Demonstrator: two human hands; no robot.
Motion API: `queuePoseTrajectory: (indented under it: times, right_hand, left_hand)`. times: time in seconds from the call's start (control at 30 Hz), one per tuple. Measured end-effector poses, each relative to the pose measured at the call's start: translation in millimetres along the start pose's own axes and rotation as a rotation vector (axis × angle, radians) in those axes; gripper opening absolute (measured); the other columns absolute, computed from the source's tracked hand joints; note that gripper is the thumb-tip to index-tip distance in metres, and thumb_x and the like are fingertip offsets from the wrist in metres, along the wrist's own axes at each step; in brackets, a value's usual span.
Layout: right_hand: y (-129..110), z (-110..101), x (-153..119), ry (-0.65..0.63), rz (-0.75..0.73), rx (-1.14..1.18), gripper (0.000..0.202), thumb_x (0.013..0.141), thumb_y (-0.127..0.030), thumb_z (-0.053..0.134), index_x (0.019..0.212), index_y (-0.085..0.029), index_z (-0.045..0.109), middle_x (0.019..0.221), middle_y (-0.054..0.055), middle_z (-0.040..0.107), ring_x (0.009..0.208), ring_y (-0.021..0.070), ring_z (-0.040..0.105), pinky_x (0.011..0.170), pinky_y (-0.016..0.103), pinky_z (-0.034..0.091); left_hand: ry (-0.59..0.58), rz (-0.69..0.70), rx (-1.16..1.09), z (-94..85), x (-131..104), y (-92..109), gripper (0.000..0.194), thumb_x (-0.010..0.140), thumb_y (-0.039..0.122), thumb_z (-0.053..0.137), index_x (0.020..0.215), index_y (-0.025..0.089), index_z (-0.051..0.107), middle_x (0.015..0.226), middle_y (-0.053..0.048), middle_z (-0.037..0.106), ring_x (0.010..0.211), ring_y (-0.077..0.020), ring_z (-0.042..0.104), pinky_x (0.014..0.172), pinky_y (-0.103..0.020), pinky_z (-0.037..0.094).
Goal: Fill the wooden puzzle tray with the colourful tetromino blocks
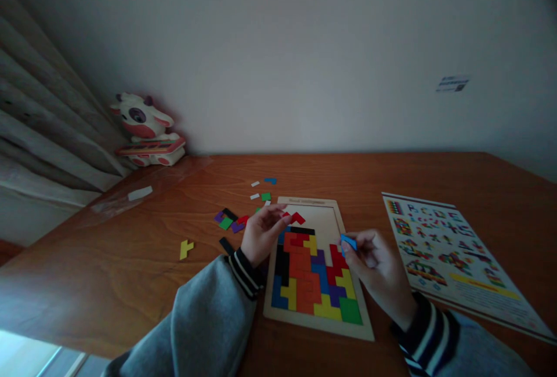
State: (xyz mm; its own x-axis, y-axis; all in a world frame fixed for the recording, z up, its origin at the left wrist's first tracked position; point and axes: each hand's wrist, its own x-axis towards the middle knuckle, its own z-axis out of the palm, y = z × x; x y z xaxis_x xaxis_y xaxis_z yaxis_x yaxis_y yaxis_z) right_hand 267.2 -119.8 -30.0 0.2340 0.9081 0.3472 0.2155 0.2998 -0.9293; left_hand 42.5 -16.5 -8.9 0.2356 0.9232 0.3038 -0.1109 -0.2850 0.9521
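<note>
A wooden puzzle board [319, 330] lies on the table, its lower part filled with red, orange, yellow, blue, purple, black and green block pieces. Over its upper left side, my left hand [264, 232] pinches a red zigzag puzzle piece [297, 218] between thumb and fingers. A small blue puzzle piece [349, 242] is gripped by the fingertips of my right hand [376, 269], at the board's right edge. Bare pale wood shows in the upper part of the board. My left fingers partly cover the red piece.
Loose pieces lie left of the board, including a yellow piece [186, 249], a black bar [227, 246] and a green square [225, 224]. A printed pattern sheet [456, 261] lies at right. A cow-shaped toy keyboard [152, 148] stands at back left, beside a curtain [52, 116].
</note>
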Motion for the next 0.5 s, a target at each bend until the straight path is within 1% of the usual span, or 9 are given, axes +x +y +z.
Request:
queuePoseTrajectory:
  times: [0.07, 0.13, 0.17, 0.23, 0.3, 0.33, 0.4, 0.5]
  right_hand:
    - [-1.5, 1.8, 2.5, 0.015, 0.008, -0.027, 0.027, 0.085, -0.043, 0.071, 0.084, -0.024, 0.052, 0.088, 0.004, 0.068, 0.072, 0.015, 0.065, 0.064, 0.026, 0.056]
    - [-4.4, 3.0, 4.7, 0.027, 0.02, -0.071, 0.029, 0.082, -0.045, 0.073, 0.085, -0.023, 0.055, 0.084, 0.004, 0.067, 0.069, 0.0151, 0.064, 0.061, 0.026, 0.055]
    - [-6.1, 3.4, 5.5, 0.02, 0.034, -0.091, 0.03, 0.082, -0.046, 0.073, 0.087, -0.023, 0.056, 0.08, 0.003, 0.066, 0.067, 0.0151, 0.063, 0.059, 0.026, 0.055]
    - [-9.6, 3.7, 6.5, -0.001, 0.06, -0.123, 0.029, 0.084, -0.047, 0.071, 0.09, -0.022, 0.058, 0.075, 0.002, 0.065, 0.064, 0.0151, 0.063, 0.056, 0.026, 0.054]
    - [-11.9, 3.3, 6.8, -0.021, 0.058, -0.144, 0.027, 0.087, -0.048, 0.067, 0.091, -0.022, 0.06, 0.075, 0.002, 0.066, 0.065, 0.0157, 0.065, 0.056, 0.026, 0.055]
    - [-12.3, 2.8, 6.7, -0.022, 0.047, -0.151, 0.027, 0.088, -0.048, 0.066, 0.092, -0.022, 0.061, 0.077, 0.003, 0.067, 0.067, 0.0163, 0.066, 0.058, 0.026, 0.056]
    - [-11.6, 1.7, 6.3, -0.009, 0.018, -0.175, 0.028, 0.089, -0.048, 0.064, 0.1, -0.022, 0.061, 0.085, 0.004, 0.07, 0.073, 0.0176, 0.068, 0.064, 0.028, 0.058]
    - [-8.7, 0.3, 6.2, -0.029, 0.002, -0.301, 0.032, 0.092, -0.047, 0.06, 0.113, -0.024, 0.062, 0.091, 0.005, 0.073, 0.077, 0.0191, 0.07, 0.068, 0.031, 0.059]
  left_hand:
    - [-0.078, -0.002, 0.128, -0.8, -1.7, -0.4, 0.03, 0.088, 0.042, 0.07, 0.097, 0.014, 0.067, 0.09, -0.007, 0.073, 0.082, -0.0164, 0.07, 0.076, -0.028, 0.058]
    - [-0.161, 0.044, 0.31, -1.0, -4.7, 1.5, 0.029, 0.095, 0.043, 0.059, 0.096, 0.014, 0.066, 0.09, -0.007, 0.073, 0.082, -0.0178, 0.07, 0.075, -0.03, 0.059]
    - [-0.197, 0.083, 0.399, -0.9, -6.3, 3.0, 0.029, 0.098, 0.041, 0.054, 0.1, 0.015, 0.065, 0.094, -0.008, 0.073, 0.086, -0.0188, 0.071, 0.078, -0.031, 0.059]
    - [-0.27, 0.17, 0.542, -0.3, -9.0, 6.1, 0.027, 0.103, 0.036, 0.045, 0.112, 0.017, 0.062, 0.108, -0.01, 0.072, 0.102, -0.0206, 0.069, 0.089, -0.036, 0.057]
    - [-0.341, 0.261, 0.632, 0.5, -10.9, 8.1, 0.029, 0.104, 0.032, 0.04, 0.123, 0.018, 0.058, 0.122, -0.011, 0.068, 0.118, -0.0214, 0.063, 0.101, -0.039, 0.053]
    - [-0.373, 0.297, 0.664, 0.9, -11.6, 8.5, 0.03, 0.105, 0.03, 0.039, 0.126, 0.018, 0.056, 0.125, -0.011, 0.067, 0.121, -0.0215, 0.061, 0.103, -0.04, 0.051]
    - [-0.423, 0.337, 0.721, 1.5, -12.5, 8.3, 0.031, 0.105, 0.028, 0.038, 0.128, 0.017, 0.055, 0.125, -0.012, 0.066, 0.12, -0.022, 0.06, 0.104, -0.041, 0.05]
    - [-0.44, 0.32, 0.793, 2.3, -12.9, 7.8, 0.028, 0.104, 0.028, 0.041, 0.123, 0.018, 0.058, 0.118, -0.01, 0.068, 0.111, -0.0222, 0.063, 0.099, -0.04, 0.052]
